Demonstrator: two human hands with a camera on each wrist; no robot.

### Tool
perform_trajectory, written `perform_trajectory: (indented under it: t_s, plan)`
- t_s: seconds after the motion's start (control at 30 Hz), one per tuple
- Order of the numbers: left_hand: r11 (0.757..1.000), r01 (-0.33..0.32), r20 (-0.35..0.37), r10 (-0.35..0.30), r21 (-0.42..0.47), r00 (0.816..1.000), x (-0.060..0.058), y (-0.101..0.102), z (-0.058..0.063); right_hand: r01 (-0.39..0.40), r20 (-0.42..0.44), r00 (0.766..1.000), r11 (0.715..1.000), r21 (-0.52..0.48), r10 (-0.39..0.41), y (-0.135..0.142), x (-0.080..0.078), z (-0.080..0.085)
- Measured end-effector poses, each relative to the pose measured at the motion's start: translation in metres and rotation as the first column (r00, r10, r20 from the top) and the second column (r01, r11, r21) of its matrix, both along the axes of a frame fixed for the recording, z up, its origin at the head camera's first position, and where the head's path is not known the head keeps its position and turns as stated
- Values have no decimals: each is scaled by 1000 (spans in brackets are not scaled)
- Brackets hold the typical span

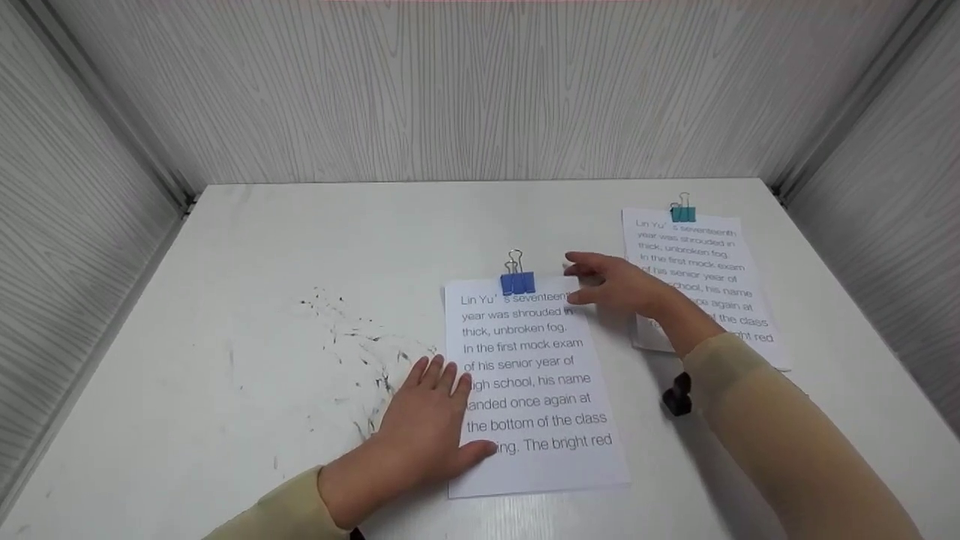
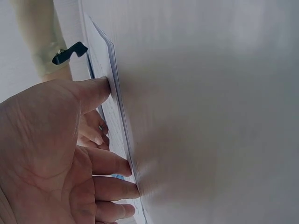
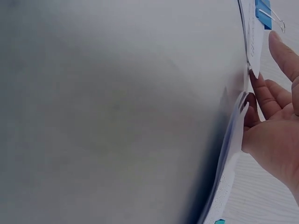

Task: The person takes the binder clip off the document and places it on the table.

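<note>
A stack of printed white sheets (image 1: 525, 364) lies in the middle of the table, with a blue binder clip (image 1: 517, 283) on its top edge and the clip's wire handles pointing away from the page. My left hand (image 1: 424, 431) rests along the stack's left edge; its thumb lies on the lower text, its fingers fairly straight. At the upper right corner is my right hand (image 1: 619, 285), its fingers loosely bent. In the right wrist view, a finger touches the stack's corner (image 3: 255, 65), while the thumb stands apart near the blue clip (image 3: 264, 14).
A second printed stack (image 1: 690, 259) with a teal binder clip (image 1: 683, 214) lies at the right, partly under my right forearm. Dark marks (image 1: 375, 337) spot the white table left of the middle stack. Pale wood-grain panels (image 1: 480, 90) enclose the back and sides.
</note>
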State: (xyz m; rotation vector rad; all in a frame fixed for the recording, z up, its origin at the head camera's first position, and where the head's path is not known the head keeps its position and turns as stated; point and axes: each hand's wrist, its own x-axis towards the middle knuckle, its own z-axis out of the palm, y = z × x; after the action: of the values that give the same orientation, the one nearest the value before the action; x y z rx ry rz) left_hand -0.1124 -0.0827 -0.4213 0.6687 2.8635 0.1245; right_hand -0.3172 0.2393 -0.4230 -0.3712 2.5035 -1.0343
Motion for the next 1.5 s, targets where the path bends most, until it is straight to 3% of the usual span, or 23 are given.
perform_trajectory:
  t_s: [0.23,0.6,1.03,1.23,1.5]
  plan:
    - [1000,-4,12,4,-1,1000,1,0,1,-21,-7,1000,999,-24,21,-1,0,-1]
    - [1000,1,-4,-2,-2,1000,0,0,4,16,4,1000,995,-99,-16,-2,6,1]
    - [1000,0,-5,0,3,1000,0,0,1,71,-31,997,996,-47,-72,-6,9,1]
    - [1000,1,-15,-1,15,1000,0,0,0,64,-59,996,993,-100,-71,-7,11,1]
    - [1000,13,-29,-13,11,999,0,0,-1,77,-8,997,981,-178,-79,-6,16,3]
